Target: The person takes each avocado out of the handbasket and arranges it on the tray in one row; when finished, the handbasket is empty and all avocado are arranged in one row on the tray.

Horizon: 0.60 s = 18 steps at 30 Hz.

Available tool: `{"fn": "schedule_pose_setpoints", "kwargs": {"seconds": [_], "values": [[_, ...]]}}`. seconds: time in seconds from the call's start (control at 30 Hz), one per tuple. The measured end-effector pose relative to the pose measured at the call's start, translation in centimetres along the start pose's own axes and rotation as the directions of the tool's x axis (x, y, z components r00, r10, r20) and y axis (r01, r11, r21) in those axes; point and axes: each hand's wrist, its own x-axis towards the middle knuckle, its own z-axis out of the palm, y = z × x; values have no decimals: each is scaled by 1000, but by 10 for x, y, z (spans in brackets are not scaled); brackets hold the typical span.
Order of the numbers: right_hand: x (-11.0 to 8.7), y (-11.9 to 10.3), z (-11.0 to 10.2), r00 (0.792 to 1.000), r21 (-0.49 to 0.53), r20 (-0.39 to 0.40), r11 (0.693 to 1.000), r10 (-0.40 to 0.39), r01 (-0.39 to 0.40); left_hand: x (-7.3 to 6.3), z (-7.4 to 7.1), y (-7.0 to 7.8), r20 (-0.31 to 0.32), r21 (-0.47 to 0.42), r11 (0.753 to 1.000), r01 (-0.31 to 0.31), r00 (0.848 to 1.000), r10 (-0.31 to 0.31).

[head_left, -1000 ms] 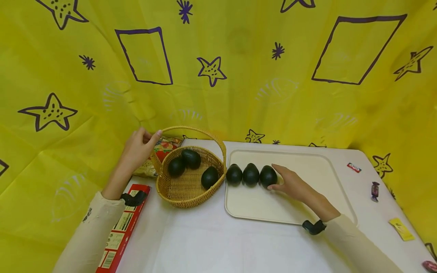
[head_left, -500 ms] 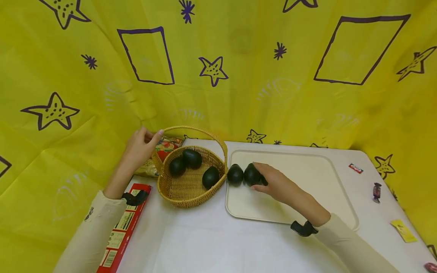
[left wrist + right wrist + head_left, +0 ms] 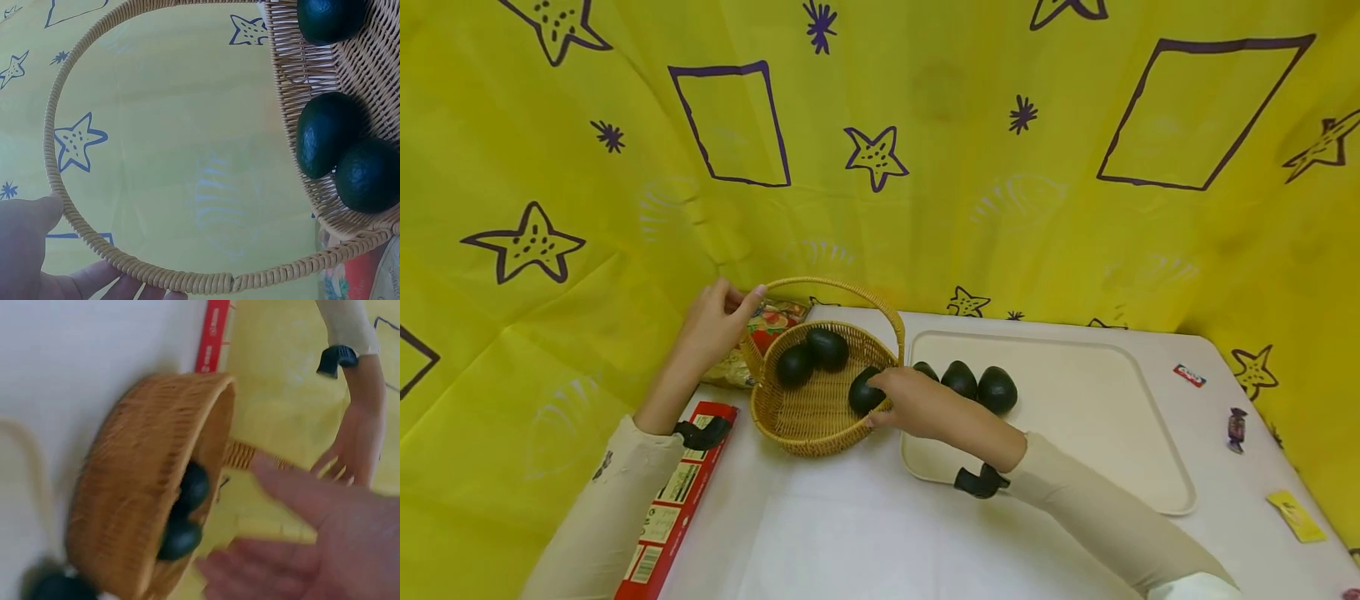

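Note:
My left hand [image 3: 715, 321] grips the arched handle [image 3: 181, 281] of a wicker basket [image 3: 808, 446], thumb on one side and fingertips on the other. Two dark green avocados [image 3: 811, 357] lie together at the back of the basket. A third avocado [image 3: 863, 392] is by its right wall, where my right hand [image 3: 917, 404] reaches over the rim with fingertips right at it. In the right wrist view the thumb and fingers of this hand are spread apart. On the cream tray [image 3: 1075, 417], three more avocados [image 3: 997, 390] stand in a row, the leftmost partly hidden behind my right hand.
A long red box [image 3: 677, 500] lies on the white table left of the basket. Behind the basket are colourful food packets [image 3: 771, 321]. Several wrapped sweets [image 3: 1237, 429] lie along the right table edge. A yellow patterned curtain [image 3: 940, 208] hangs around the table.
My right hand has moved left, from the rightmost avocado on the tray, past the row, to the avocado inside the basket. My left hand stays on the handle.

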Motion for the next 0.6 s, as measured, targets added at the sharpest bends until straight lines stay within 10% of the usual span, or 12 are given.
{"fn": "schedule_pose_setpoints", "kwargs": {"seconds": [0.23, 0.6], "values": [[42, -25, 9, 978, -137, 62, 972, 199, -189, 1, 0, -1, -1, 3, 1000, -3, 1000, 3], [86, -30, 22, 947, -305, 94, 914, 309, -268, 2, -1, -3, 4, 18, 1000, -7, 1000, 7]]}}
